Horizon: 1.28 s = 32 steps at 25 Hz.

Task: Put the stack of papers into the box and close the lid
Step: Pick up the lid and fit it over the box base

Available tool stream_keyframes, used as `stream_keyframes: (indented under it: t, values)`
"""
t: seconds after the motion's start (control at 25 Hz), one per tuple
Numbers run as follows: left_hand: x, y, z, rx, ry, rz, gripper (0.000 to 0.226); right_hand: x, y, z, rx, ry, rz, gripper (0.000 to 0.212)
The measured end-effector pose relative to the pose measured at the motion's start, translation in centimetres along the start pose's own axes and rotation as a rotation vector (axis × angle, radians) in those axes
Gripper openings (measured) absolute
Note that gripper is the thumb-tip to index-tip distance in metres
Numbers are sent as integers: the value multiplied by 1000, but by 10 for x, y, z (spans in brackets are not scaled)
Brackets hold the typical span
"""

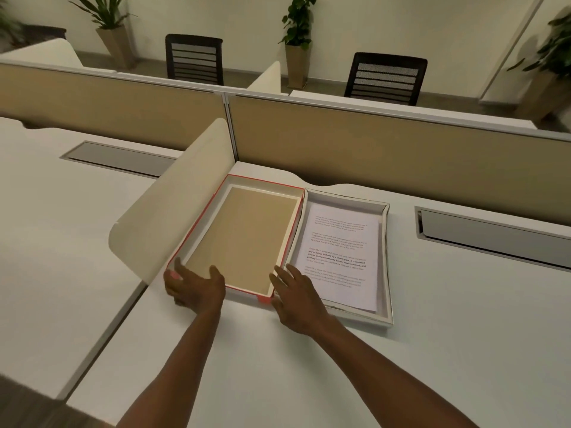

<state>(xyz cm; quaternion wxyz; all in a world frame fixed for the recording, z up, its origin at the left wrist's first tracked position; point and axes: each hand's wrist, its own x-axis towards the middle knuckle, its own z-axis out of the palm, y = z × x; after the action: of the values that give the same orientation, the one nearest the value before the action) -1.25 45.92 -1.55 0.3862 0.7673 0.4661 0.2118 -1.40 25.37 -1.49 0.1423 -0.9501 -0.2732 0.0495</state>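
Resting on the tabletop (432, 350): white box (387, 261) at 3 o'clock, already holding the papers (340, 257); red-edged lid (244, 239) lying upturned beside it. Reaching with both hands, left hand (194, 288) and right hand (298, 299), fingers spread, flanking the lid's near corners, gripping nothing yet. Best gripping both sides evenly, flipping it over, lowering squarely.

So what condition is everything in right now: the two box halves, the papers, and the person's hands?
Red-edged box half: upturned, empty, brown bottom showing.
White box half: open, flat on the desk, papers inside.
Stack of papers: lying printed side up in the white half.
Left hand: open, at the red-edged half's near left corner.
Right hand: open, at its near right corner.
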Motion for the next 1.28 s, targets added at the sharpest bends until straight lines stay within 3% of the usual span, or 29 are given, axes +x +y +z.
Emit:
stream_keyframes:
  t: [0.08, 0.16, 0.28, 0.48, 0.64, 0.76, 0.88, 1.0, 1.08, 1.16, 1.28]
  values:
    - [14, -1, -6, -57, -56, -226, 90, 1, -3, 7, -61, -33, -16, 55]
    - [27, -3, -9, -77, -159, -324, 92, 0, -3, 14, -97, -51, -8, 53]
    - [45, -6, -9, -71, -220, -370, 84, -1, -1, 19, -103, -43, 2, 51]
    - [64, -6, -20, -220, -216, -472, 49, -2, -3, 26, -97, -39, 23, 53]
    - [59, 7, -30, -423, -226, -459, 69, 0, -2, 19, -96, -55, 16, 55]
    - [50, 19, -40, -587, -217, -383, 79, 3, -5, 1, 32, -27, 52, 59]
    - [36, 31, -52, -702, -226, -252, 89, 16, -15, -41, 336, 164, 128, 54]
    - [21, 49, -59, -780, -333, -75, 73, 34, -27, -103, 635, 340, 219, 40]
    - [9, 60, -60, -792, -391, 35, 65, 45, -37, -145, 837, 347, 252, 37]
    - [-6, 72, -59, -768, -414, 136, 72, 53, -44, -178, 1015, 339, 242, 38]
    - [-32, 91, -57, -723, -435, 260, 75, 55, -53, -208, 1132, 360, 247, 45]
